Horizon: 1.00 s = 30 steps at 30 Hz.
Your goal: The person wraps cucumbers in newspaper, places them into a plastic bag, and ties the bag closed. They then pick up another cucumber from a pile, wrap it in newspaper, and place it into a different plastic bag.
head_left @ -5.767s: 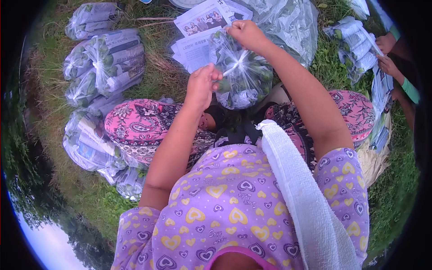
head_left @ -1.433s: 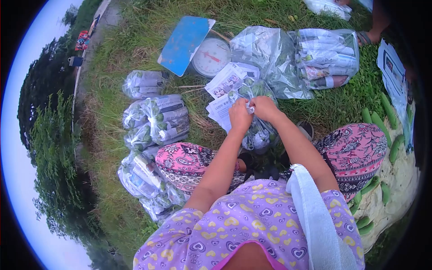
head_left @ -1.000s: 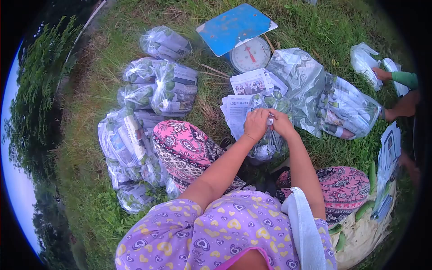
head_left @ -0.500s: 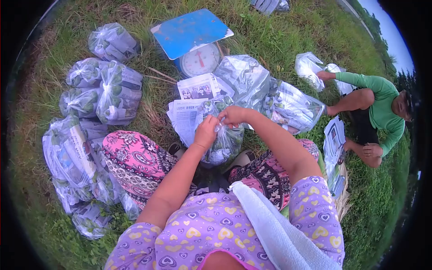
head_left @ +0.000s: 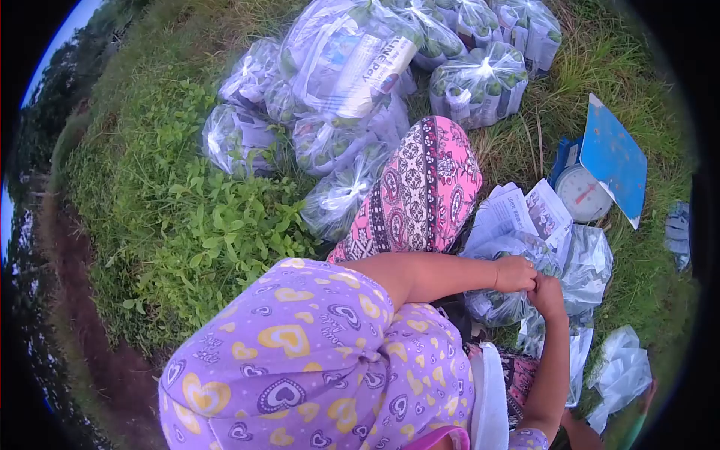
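A clear plastic bag (head_left: pixel 495 306) of green produce wrapped with newspaper rests on the ground between my legs. My left hand (head_left: pixel 514 274) pinches the gathered top of this bag. Close against it, my right hand (head_left: pixel 548 295) is also closed on the bag's top; its fingertips are partly hidden. Sheets of newspaper (head_left: pixel 501 217) lie just beyond the bag. Right beside my hands stands another clear bag (head_left: pixel 587 266) lined with newspaper.
Several filled plastic bags (head_left: pixel 480 84) stand in the grass beyond my left knee, some piled up. A dial scale (head_left: pixel 584 193) with a blue tray sits past the newspapers. White plastic bags (head_left: pixel 621 371) lie near another person's arm (head_left: pixel 645 412). Leafy plants (head_left: pixel 225 232) grow at left.
My view has swung to the left, so the bags, scale and my hands now appear farther right. Both hands stay together at the bag's top. The other person is mostly out of view.
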Tool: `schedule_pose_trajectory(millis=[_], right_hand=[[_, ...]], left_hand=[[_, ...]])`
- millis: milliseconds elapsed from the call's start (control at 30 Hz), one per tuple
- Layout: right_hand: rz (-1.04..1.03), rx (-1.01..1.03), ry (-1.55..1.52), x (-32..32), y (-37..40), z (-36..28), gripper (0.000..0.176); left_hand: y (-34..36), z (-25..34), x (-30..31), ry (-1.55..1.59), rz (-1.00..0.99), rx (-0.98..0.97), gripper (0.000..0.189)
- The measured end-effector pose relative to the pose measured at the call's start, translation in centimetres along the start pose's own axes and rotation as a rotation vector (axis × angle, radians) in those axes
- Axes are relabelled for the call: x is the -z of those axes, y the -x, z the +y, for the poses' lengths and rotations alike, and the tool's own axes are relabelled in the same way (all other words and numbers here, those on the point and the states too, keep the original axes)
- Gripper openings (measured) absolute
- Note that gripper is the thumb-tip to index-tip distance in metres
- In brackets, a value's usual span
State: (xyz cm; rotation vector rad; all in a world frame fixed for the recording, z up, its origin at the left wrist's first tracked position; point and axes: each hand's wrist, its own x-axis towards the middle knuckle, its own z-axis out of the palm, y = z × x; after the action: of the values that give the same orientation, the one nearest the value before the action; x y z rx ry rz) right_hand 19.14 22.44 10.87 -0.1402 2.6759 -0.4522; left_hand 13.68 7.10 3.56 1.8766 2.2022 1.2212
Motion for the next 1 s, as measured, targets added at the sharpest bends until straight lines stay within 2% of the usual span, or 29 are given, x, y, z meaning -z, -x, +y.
schedule_pose_trajectory(millis=[133,233,333,500,600,667,733,833,1000], right_hand=[[0.027,0.009,0.079,0.3,-0.1,0.3,0.019],[0.044,0.006,0.174,1.1,0.3,-1.1,0.017],[0.099,-0.014,0.210,1.2,0.9,-2.5,0.012],[0.215,-0.066,0.134,0.8,1.9,-2.8,0.008],[0.353,0.060,-0.205,1.4,1.8,-3.0,0.013],[0.261,-0.039,-0.350,0.9,1.9,-2.4,0.017],[0.178,-0.173,-0.566,-0.3,1.7,-1.2,0.020],[0.157,-0.283,-0.828,-1.3,1.5,0.1,0.021],[-0.073,-0.269,-0.649,-1.0,1.2,2.0,0.013]], left_hand=[[-0.1,1.0,0.7,-0.029,0.044,0.096,0.004],[0.0,2.5,1.3,0.119,0.178,0.398,0.008],[-0.6,3.1,2.7,0.373,0.046,0.767,0.013],[-0.8,2.9,1.4,0.327,-0.036,0.722,0.014],[-0.4,2.5,0.2,0.339,-0.013,0.726,0.015],[-0.4,2.6,0.0,0.412,0.043,0.767,0.016],[-0.1,2.3,0.1,0.415,0.049,0.703,0.018],[-0.1,2.0,-0.4,0.436,0.065,0.638,0.019],[0.0,1.3,-0.1,0.409,0.003,0.573,0.018]])
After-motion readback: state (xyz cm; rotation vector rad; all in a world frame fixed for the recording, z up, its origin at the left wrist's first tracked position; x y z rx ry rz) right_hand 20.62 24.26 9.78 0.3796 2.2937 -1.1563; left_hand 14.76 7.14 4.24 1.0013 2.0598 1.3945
